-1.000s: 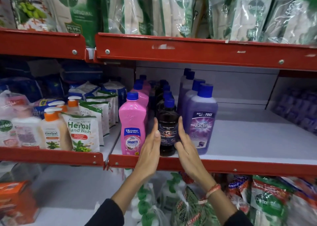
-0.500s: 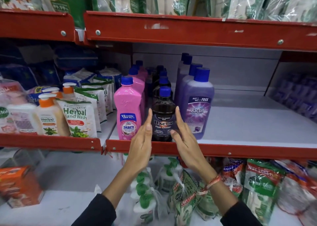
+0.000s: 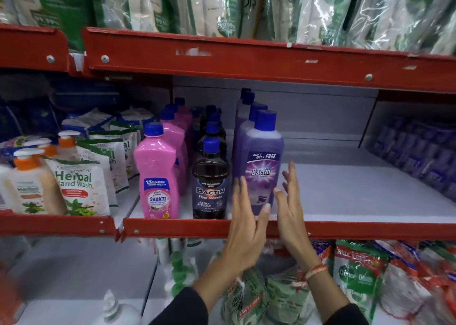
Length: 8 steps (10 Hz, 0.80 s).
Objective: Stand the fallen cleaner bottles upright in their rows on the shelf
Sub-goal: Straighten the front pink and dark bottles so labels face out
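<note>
Three rows of cleaner bottles stand upright on the white shelf [image 3: 345, 196]: pink Shakti bottles [image 3: 156, 176], dark Bactin Floor Cleaner bottles [image 3: 210, 184] and purple Bactin bottles [image 3: 263, 161], all with blue caps. My left hand [image 3: 244, 216] is flat and open at the left side of the front purple bottle. My right hand [image 3: 288, 201] is open at its right side, fingers apart. Both hands flank the bottle's lower part; I cannot tell whether they touch it. Motion blur softens the fingers.
The red shelf lip [image 3: 185, 228] runs in front of the bottles. Herbal hand wash pouches [image 3: 76, 184] and pump bottles [image 3: 27, 181] fill the left bay. Purple packs [image 3: 417, 151] sit at the far right. Dettol pouches [image 3: 355, 272] lie on the shelf below.
Both hands have left the dark Bactin bottle and moved right, now flanking the front purple bottle. The dark bottle stays upright at the shelf front.
</note>
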### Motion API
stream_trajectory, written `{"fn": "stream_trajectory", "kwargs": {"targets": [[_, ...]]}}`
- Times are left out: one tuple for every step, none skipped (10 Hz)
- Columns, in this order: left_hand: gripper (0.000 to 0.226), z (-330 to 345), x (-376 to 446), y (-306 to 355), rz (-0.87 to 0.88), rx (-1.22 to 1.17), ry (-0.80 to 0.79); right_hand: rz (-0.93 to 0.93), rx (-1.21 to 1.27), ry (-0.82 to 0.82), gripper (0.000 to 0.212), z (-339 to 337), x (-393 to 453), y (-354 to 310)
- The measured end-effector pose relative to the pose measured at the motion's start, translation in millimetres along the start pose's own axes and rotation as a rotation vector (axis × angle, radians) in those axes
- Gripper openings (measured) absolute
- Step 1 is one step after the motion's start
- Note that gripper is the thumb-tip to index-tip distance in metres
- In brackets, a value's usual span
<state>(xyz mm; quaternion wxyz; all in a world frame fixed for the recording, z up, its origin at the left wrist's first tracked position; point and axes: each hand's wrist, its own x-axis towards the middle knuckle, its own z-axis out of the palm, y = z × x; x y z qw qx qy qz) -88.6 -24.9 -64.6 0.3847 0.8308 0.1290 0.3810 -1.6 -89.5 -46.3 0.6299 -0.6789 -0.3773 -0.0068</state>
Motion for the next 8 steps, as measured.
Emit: {"fn": "stream_trajectory", "kwargs": {"targets": [[0.07,3.6,21.2,3.9,-0.114,-0.137,0.084,0.016,0.051,-0.155,0.055,-9.0,8.1,2.8],[0.061,-1.9,31.4,2.8,-0.166,-0.193,0.131,0.057,0.095,-0.253,0.05,-16.2,12.4,-2.2],[0.063,-3.2,25.5,7.1,-0.195,-0.13,0.088,0.056,0.035,-0.266,0.052,-20.9,10.5,-3.1],[0.061,-0.4,14.9,15.0,-0.194,-0.091,0.085,0.012,-0.078,-0.248,0.057,-23.0,2.0,-3.2],[0.061,-1.4,8.0,15.7,-0.165,-0.077,0.094,-0.008,-0.118,-0.232,0.063,-26.1,-6.2,-6.0],[0.06,-7.0,0.3,19.1,-0.167,-0.056,0.055,-0.019,-0.152,-0.218,0.065,-27.9,-14.8,-7.9],[0.057,-14.2,-5.1,25.4,-0.165,-0.054,0.019,-0.018,-0.189,-0.222,0.067,-26.7,-19.6,-11.8],[0.057,-21.1,-16.1,24.0,-0.178,-0.043,-0.031,0.006,-0.21,-0.223,0.066,-26.4,-33.4,-9.5]]}}
